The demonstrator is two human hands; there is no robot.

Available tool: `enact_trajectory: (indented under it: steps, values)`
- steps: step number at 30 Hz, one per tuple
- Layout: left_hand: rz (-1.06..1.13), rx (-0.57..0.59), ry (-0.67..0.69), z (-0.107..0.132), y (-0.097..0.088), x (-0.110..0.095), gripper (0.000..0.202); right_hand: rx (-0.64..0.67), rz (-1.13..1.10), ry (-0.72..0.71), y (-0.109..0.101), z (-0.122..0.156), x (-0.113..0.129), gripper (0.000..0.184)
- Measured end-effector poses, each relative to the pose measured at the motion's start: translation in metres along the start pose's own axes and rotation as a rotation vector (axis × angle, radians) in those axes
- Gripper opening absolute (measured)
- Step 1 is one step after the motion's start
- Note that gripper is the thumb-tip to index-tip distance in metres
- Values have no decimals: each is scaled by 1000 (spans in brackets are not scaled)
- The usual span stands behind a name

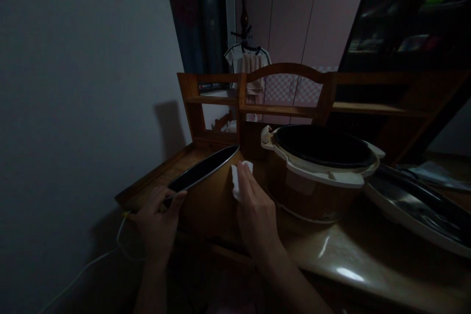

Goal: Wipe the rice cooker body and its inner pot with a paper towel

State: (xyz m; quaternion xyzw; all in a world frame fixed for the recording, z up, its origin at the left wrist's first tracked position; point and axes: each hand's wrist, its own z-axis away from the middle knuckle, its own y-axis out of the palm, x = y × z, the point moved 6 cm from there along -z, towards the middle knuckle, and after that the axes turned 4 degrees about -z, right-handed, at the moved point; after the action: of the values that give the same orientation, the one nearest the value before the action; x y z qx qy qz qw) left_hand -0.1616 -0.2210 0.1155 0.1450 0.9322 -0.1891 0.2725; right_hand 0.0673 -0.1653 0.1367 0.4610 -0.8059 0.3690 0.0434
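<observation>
My left hand [159,221] grips the rim of a dark oval lid or pan [204,169] and holds it tilted above the wooden desk [353,250]. My right hand [255,208] is closed on a white cloth or tissue [237,180] and presses it against the desk, just left of a round cooker [320,171]. The cooker has a cream rim, a brown body and a dark open bowl. The room is dim, so fine detail is hard to see.
A wooden shelf unit [287,103] runs along the back of the desk. The cooker's open lid [419,211] lies at the right. A white cable [88,265] hangs off the desk's left edge beside a grey wall. Pink wardrobes and hanging clothes stand behind.
</observation>
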Motion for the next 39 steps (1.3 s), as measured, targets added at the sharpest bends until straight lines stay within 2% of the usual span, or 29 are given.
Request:
enact_trajectory:
  steps: [5, 9, 13, 16, 20, 25, 34, 39]
  values:
    - [-5, 10, -21, -2, 1, 3, 43, 9, -147, -57, 1, 32, -6, 87]
    - [-16, 62, -19, -4, 3, 2, 46, 0, -313, 26, -4, 51, -25, 88]
    - [-38, 108, -10, -4, 2, -2, 46, -34, -449, 255, -14, 45, -48, 74]
    - [-63, 117, -5, -6, 2, -9, 46, -84, -500, 359, -21, 28, -48, 55]
    - [-59, 122, 52, -11, 11, -26, 44, -20, -579, 281, -12, 10, -28, 51]
    - [-77, 114, 99, -19, 24, -40, 45, -5, -480, 189, 7, 17, -16, 55]
    - [-48, 104, -69, -34, 21, -18, 51, 82, -277, -19, 23, 25, -3, 74]
    - [-30, 116, -71, -41, 20, -13, 54, 144, -296, -72, 19, 20, -4, 67]
